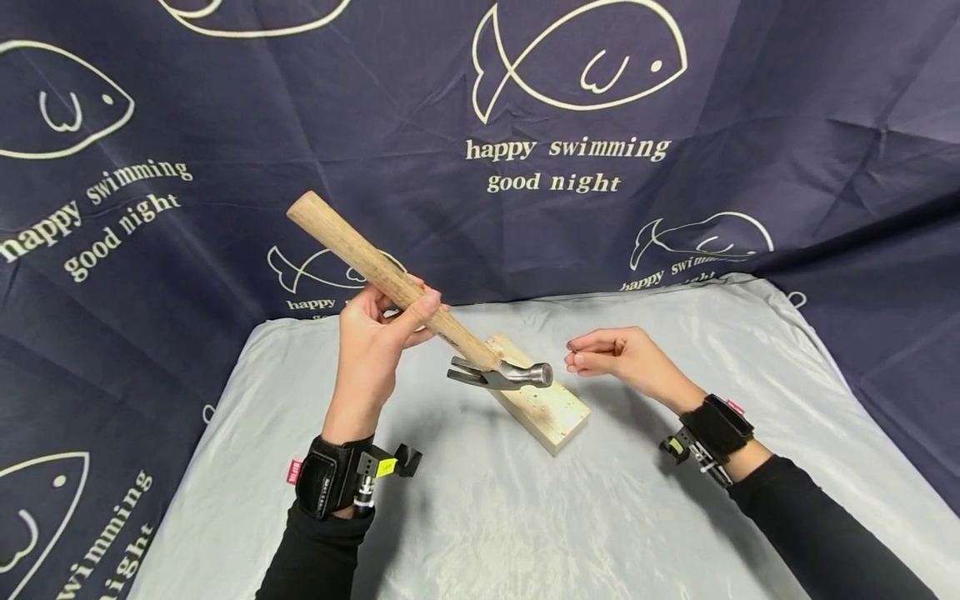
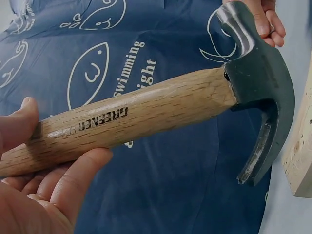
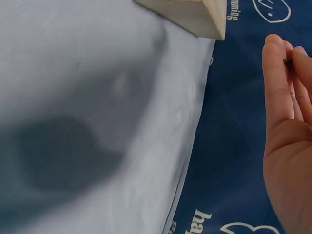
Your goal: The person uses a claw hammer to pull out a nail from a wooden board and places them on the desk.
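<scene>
A claw hammer with a pale wooden handle and dark steel head (image 1: pixel 420 304) is held raised above a pale rectangular block of softwood (image 1: pixel 542 407), which lies on the grey cloth-covered table (image 1: pixel 480 517) toward its far edge, near the middle. The steel head is seen just over the block's far end; contact with the wood cannot be confirmed. No nail is seen standing in the block, so the hammering work is judged to be at an early stage, with any driving still to be done. The left hand (image 1: pixel 375 333) is wrapped round the handle at about mid-length, thumb over the top. The right hand (image 1: pixel 611 354) is held above the table just beside the hammer head, fingertips drawn together as if pinching something small and dark (image 3: pixel 287 61); what it is cannot be made out.
</scene>
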{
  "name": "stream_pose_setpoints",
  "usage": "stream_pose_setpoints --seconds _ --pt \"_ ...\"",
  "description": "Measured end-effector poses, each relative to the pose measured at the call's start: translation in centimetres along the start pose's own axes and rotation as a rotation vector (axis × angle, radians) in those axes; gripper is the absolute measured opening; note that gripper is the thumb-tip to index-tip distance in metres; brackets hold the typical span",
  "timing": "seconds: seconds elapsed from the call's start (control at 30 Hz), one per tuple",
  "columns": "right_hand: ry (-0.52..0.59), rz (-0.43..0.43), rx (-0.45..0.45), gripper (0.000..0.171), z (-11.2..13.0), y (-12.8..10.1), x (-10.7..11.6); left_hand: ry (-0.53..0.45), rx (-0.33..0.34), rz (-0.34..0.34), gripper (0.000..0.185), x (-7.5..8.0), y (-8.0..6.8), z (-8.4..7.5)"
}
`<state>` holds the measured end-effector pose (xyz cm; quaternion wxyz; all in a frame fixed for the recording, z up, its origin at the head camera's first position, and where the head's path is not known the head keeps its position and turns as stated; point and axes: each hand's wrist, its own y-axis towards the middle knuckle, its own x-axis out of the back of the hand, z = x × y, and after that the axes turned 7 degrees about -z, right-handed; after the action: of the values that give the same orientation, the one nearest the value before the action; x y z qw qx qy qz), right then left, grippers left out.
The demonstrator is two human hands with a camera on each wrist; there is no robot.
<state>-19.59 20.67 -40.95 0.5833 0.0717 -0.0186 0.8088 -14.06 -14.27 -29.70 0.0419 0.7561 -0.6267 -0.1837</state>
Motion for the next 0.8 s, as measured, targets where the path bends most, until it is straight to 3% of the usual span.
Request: stream_pose_setpoints --seconds 0.27,0.63,0.8 --pt "-0.004 -0.04 -0.047 0.043 -0.9 -1.2 1.3 0.003 0.004 -0.014 0.024 0.3 -0.1 0.3" --pt "-0.168 -0.096 -0.105 0.039 -1.6 -3.2 1.6 -0.008 0.017 -0.025 0.026 0.1 -0.1 0.2" --pt "-0.191 -0.112 -0.112 0.038 -2.2 -4.0 1.3 -0.02 0.031 -0.032 0.026 0.0 -0.2 0.1"
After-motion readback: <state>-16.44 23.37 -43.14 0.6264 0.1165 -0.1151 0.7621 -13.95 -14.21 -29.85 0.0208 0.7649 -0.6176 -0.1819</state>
